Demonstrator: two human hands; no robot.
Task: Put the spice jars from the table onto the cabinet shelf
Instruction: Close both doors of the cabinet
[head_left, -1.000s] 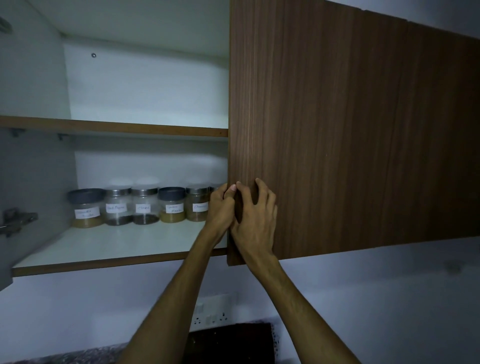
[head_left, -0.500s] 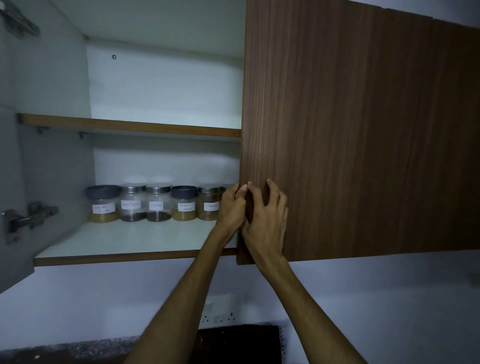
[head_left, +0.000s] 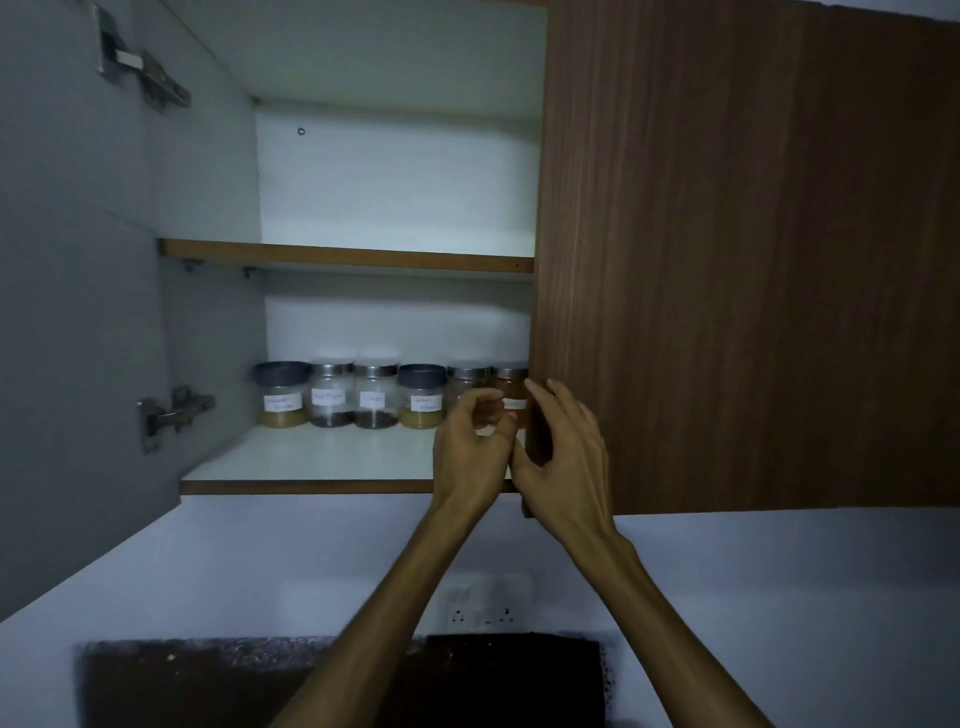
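Several labelled spice jars stand in a row at the back of the lower cabinet shelf (head_left: 332, 457), from a grey-lidded jar (head_left: 280, 395) on the left to an orange-filled jar (head_left: 508, 385) beside the door edge. My left hand (head_left: 472, 447) hovers in front of the two rightmost jars, its fingers loosely curled and holding nothing. My right hand (head_left: 566, 457) is just right of it, in front of the door's edge, with its fingers spread and relaxed. Neither hand touches a jar.
A wooden cabinet door (head_left: 727, 260) covers the right half of the cabinet. The grey left door (head_left: 78, 260) stands swung open, with hinges on its inner face. The upper shelf (head_left: 343, 257) is bare. Below are a wall socket (head_left: 483, 603) and a dark countertop (head_left: 208, 680).
Both hands have come off the edge of the wooden door and drawn back slightly. The orange-filled jar now shows beside the door. The view has shifted, showing more of the left door.
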